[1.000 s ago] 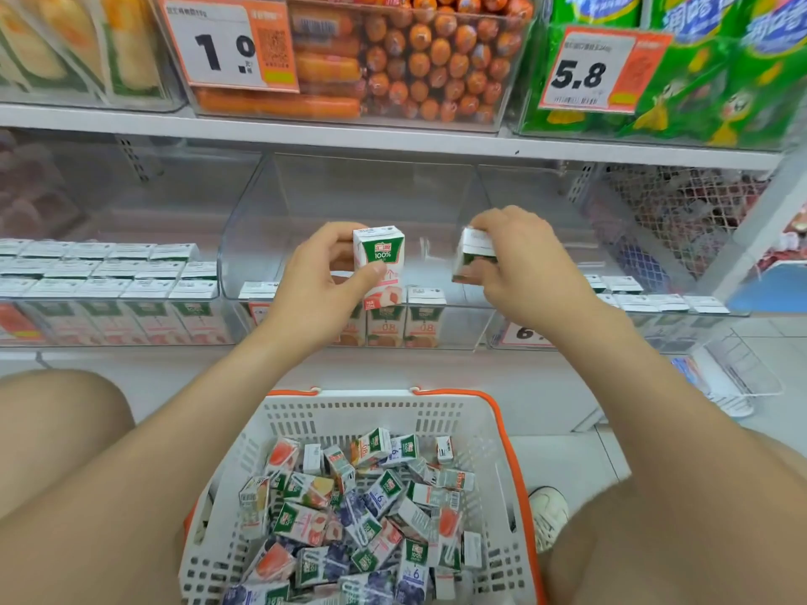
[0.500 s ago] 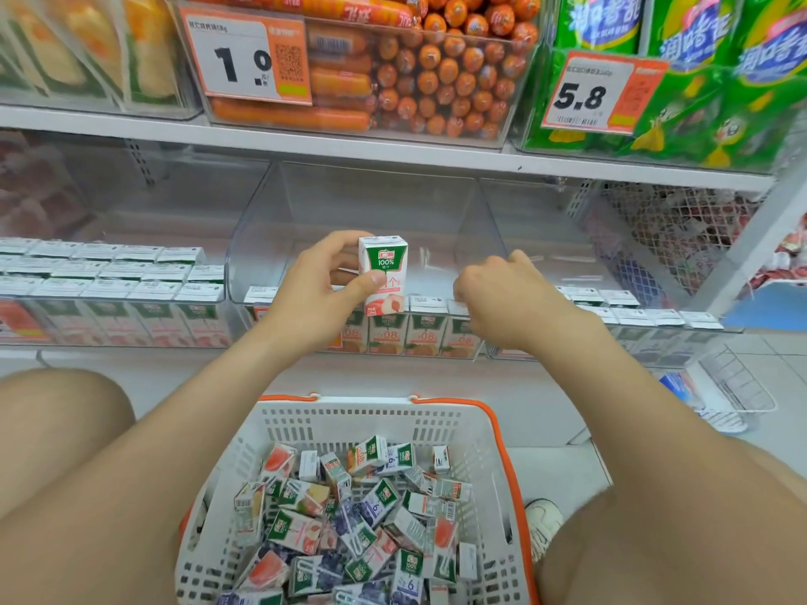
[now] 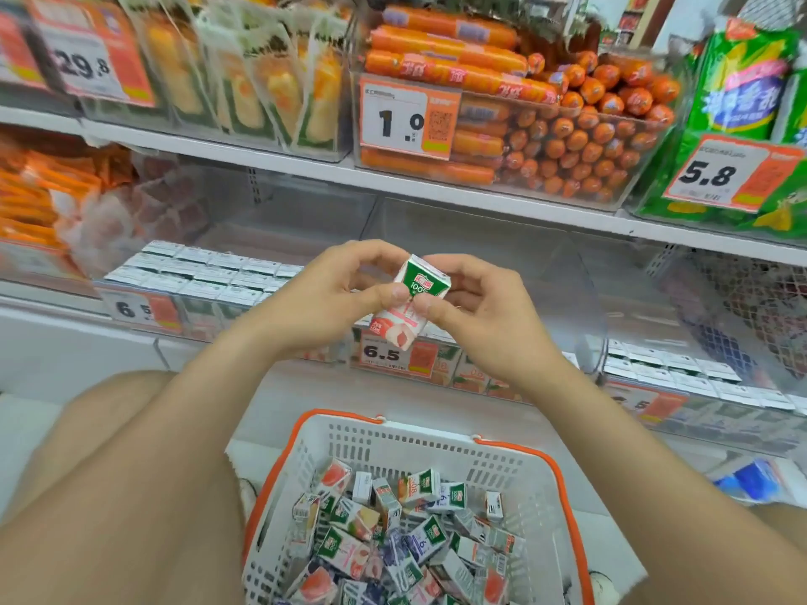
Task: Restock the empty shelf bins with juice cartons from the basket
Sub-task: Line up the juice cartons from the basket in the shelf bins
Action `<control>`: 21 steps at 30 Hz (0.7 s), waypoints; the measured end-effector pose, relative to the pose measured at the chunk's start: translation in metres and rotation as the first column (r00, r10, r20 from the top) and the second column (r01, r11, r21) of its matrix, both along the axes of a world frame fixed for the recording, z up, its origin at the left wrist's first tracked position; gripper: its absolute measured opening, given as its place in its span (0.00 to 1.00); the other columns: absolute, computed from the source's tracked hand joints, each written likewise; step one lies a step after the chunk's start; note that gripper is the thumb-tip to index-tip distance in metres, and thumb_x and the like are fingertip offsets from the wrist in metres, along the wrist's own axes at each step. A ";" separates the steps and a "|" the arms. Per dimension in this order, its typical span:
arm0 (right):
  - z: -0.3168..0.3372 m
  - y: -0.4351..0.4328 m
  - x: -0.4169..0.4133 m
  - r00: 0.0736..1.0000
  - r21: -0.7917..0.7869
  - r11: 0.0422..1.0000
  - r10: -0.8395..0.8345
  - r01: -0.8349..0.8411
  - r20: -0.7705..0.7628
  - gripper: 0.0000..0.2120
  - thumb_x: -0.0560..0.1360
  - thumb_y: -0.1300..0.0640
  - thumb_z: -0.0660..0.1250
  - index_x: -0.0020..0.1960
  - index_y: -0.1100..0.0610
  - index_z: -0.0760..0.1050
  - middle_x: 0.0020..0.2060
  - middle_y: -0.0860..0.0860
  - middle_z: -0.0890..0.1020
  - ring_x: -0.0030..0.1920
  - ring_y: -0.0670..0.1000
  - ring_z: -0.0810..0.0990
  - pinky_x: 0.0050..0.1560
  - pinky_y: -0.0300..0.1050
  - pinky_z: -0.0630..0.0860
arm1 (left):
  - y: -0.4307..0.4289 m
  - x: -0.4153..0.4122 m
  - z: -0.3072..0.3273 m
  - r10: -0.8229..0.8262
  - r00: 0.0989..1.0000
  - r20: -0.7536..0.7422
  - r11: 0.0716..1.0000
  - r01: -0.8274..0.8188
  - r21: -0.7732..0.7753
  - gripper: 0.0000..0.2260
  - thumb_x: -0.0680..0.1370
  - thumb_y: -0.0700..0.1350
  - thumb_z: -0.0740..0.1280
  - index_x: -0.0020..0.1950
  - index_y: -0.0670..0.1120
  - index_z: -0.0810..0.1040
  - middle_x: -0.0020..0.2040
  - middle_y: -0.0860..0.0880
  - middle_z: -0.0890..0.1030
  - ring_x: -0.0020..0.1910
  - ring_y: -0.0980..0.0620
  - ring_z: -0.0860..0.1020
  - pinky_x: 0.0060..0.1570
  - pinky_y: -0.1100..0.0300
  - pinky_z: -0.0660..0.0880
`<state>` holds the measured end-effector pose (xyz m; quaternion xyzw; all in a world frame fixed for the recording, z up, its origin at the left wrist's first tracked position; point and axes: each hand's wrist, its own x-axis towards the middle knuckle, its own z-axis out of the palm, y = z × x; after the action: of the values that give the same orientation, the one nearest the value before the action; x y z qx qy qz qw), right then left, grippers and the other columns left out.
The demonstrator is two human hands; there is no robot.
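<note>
Both hands meet in front of the middle shelf: the left hand (image 3: 314, 303) and the right hand (image 3: 484, 325) each pinch the same small juice carton (image 3: 421, 279) between thumb and curled fingers. It is a little box with a green top printed "100%", a white body and a pink peach picture low on its face. It is tilted, top end up and to the right, and held in the air above the far rim of the basket.

Behind it is a clear plastic shelf bin (image 3: 585, 307) with a single front row of matching cartons (image 3: 469, 373) standing upright behind an orange-and-white "6.5" price tag (image 3: 393, 353). The bin to the left holds tight rows of white-topped cartons (image 3: 209, 272), and more rows (image 3: 681, 373) fill the one to the right.

Below, between the person's bare knees, a white slotted plastic basket with an orange rim (image 3: 436, 432) holds a loose heap of cartons (image 3: 393, 539), green, pink and purple.

On the white shelf board (image 3: 436, 185) above, a clear tub holds orange sausages (image 3: 567, 124) behind a "1.0" tag (image 3: 406, 120), and green bags (image 3: 742, 80) sit behind a "5.8" tag (image 3: 720, 172).
</note>
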<state>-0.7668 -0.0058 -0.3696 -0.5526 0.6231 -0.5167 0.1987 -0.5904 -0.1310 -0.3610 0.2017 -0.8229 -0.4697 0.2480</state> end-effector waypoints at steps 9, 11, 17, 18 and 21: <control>0.023 -0.103 0.060 0.829 0.012 0.999 -0.022 0.034 -0.559 0.23 0.77 0.53 0.71 0.71 0.50 0.75 0.58 0.47 0.84 0.52 0.50 0.82 0.59 0.50 0.78 | -0.068 0.055 0.002 0.226 0.974 -0.001 0.958 -0.223 -0.182 0.13 0.84 0.43 0.69 0.67 0.54 0.78 0.58 0.55 0.84 0.58 0.55 0.83 0.61 0.51 0.80; 0.022 -0.128 0.068 0.775 -0.001 0.999 -0.041 0.052 -0.630 0.22 0.76 0.58 0.69 0.70 0.53 0.74 0.59 0.53 0.82 0.58 0.56 0.80 0.59 0.53 0.77 | -0.083 0.062 -0.005 0.376 0.925 0.064 0.897 -0.345 -0.276 0.14 0.84 0.47 0.68 0.70 0.52 0.76 0.62 0.53 0.82 0.61 0.53 0.81 0.64 0.50 0.78; 0.005 -0.181 0.071 0.482 0.156 0.961 0.028 0.227 -0.876 0.16 0.76 0.62 0.68 0.63 0.61 0.71 0.57 0.60 0.76 0.57 0.64 0.75 0.49 0.52 0.69 | -0.095 0.068 -0.032 0.402 0.784 0.474 0.875 -0.177 -0.450 0.22 0.83 0.50 0.68 0.76 0.46 0.71 0.70 0.43 0.72 0.69 0.40 0.73 0.70 0.46 0.71; 0.006 -0.186 0.072 0.437 0.159 0.952 0.031 0.260 -0.899 0.16 0.76 0.61 0.70 0.62 0.61 0.71 0.57 0.60 0.77 0.58 0.64 0.76 0.50 0.53 0.69 | -0.094 0.067 -0.036 0.371 0.745 0.554 0.890 -0.115 -0.441 0.24 0.82 0.53 0.68 0.76 0.46 0.70 0.71 0.42 0.70 0.71 0.39 0.71 0.70 0.44 0.71; 0.017 -0.195 0.074 0.345 0.167 0.928 0.045 0.332 -0.937 0.14 0.77 0.61 0.70 0.60 0.61 0.71 0.56 0.61 0.79 0.57 0.65 0.80 0.49 0.54 0.70 | -0.090 0.065 -0.048 0.347 0.648 0.678 0.892 -0.006 -0.451 0.24 0.82 0.57 0.66 0.73 0.46 0.69 0.69 0.44 0.70 0.70 0.37 0.69 0.68 0.39 0.71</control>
<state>-0.6930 -0.2009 -0.3524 -0.6469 0.7482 -0.0163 -0.1465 -0.5255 -0.2207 -0.4094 0.3998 -0.9061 -0.1356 -0.0274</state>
